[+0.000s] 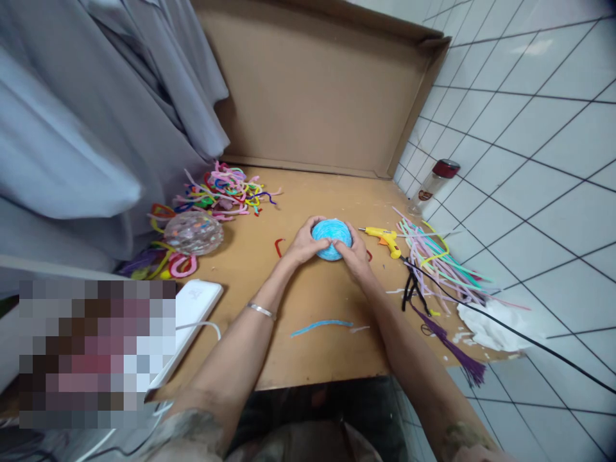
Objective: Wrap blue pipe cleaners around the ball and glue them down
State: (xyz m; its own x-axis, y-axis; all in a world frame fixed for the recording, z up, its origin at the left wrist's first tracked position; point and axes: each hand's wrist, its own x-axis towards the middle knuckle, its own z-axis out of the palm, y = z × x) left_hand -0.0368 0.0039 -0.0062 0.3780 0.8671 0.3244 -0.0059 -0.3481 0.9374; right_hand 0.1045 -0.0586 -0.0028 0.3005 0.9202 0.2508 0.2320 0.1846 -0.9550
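Between my two hands is a round blue coil (332, 239), wound in rings that look like pipe cleaner. My left hand (308, 242) wraps its left side, and my right hand (355, 251) wraps its right side. Both thumbs press on its near face and almost meet. A red pipe cleaner piece (279, 247) lies left of my left hand; another red bit shows beside my right hand. Closer to me, a loose blue pipe cleaner (321, 326) rests on the table. The yellow hot glue gun (382, 240) lies just right of my right hand.
Several pipe cleaners (433, 256) and a purple tassel (450, 343) lie at right, near a clear bottle (433, 186) and white tissue (495, 324). A black cord crosses there. At left are a colourful pile (231, 186), a transparent ball-shaped bundle (193, 232) and a white power strip (192, 314).
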